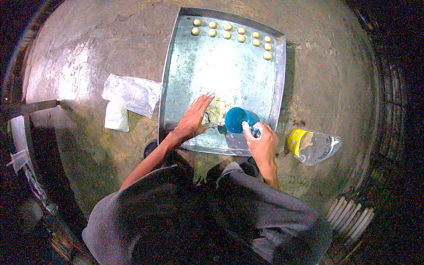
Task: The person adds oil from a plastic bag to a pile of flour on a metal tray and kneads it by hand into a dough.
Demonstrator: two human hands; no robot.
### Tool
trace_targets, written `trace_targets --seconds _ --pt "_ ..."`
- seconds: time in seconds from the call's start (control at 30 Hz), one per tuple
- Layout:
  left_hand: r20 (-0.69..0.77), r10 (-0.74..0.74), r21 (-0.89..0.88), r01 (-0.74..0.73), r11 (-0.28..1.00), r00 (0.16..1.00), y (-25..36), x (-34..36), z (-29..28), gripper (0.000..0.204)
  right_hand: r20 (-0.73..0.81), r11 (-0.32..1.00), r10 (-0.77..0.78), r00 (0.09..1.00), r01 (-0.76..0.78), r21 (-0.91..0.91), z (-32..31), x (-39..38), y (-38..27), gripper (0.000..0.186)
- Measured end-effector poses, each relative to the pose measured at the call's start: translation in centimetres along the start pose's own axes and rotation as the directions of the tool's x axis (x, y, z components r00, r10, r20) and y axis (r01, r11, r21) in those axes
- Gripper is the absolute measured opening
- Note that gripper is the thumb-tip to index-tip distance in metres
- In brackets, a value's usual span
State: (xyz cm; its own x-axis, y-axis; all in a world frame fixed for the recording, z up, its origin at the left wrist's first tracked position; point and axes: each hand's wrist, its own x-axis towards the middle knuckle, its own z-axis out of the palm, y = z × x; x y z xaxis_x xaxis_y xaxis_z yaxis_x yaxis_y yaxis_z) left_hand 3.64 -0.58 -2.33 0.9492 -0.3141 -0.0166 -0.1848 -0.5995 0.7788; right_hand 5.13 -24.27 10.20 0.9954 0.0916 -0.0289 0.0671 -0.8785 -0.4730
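Observation:
A large metal tray (pixel 185 66) lies on the floor before me. My left hand (pixel 195 115) rests fingers stretched at the left side of a pale, crumbly heap of dough and flour (pixel 217 109), its fingertips whitened. In my right hand (pixel 263 140) is a blue plastic mug (pixel 236 120), gripped on its right side and tilted, its mouth toward the heap. White paste clings to the right fingers. Whether anything is inside the mug I cannot tell. Along the tray's far edge sit several round dough balls (pixel 227 27) in two rows, reaching down the right side.
Left of the tray lie a clear plastic sheet (pixel 132 90) and a white bag of powder (pixel 116 117). A yellow tub (pixel 297 140) in a clear plastic bag (pixel 324 148) is on the right. Pale sticks (pixel 351 216) lie at lower right. My knees flank the tray's near edge.

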Motion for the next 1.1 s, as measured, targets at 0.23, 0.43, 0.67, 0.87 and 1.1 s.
trace_targets --seconds 0.23,0.43,0.67,0.87,1.1 --pt "0.005 0.009 0.023 -0.009 1.0 1.0 0.0 0.1 0.0 0.092 -0.021 0.998 0.016 1.0 -0.014 0.06 0.0 0.2 -0.2 0.029" --pt "-0.01 0.014 0.019 -0.014 1.0 1.0 -0.1 0.0 0.1 0.092 -0.017 0.999 -0.003 1.0 0.004 0.032 0.2 0.2 0.2 0.03" --pt "0.002 -0.03 0.003 0.03 1.0 1.0 0.6 0.1 -0.1 0.091 0.014 0.999 0.047 0.999 -0.047 0.012 0.1 0.4 -0.2 0.031" --pt "0.005 -0.027 -0.007 0.027 1.0 1.0 0.3 0.2 -0.1 0.092 0.01 1.0 0.014 1.0 -0.014 0.009 -0.2 0.6 -0.7 0.031" --pt "0.024 0.023 -0.044 -0.021 0.999 0.999 0.3 0.2 -0.6 0.095 -0.008 0.985 0.121 0.993 -0.12 0.12 -0.4 0.2 -0.1 0.04"
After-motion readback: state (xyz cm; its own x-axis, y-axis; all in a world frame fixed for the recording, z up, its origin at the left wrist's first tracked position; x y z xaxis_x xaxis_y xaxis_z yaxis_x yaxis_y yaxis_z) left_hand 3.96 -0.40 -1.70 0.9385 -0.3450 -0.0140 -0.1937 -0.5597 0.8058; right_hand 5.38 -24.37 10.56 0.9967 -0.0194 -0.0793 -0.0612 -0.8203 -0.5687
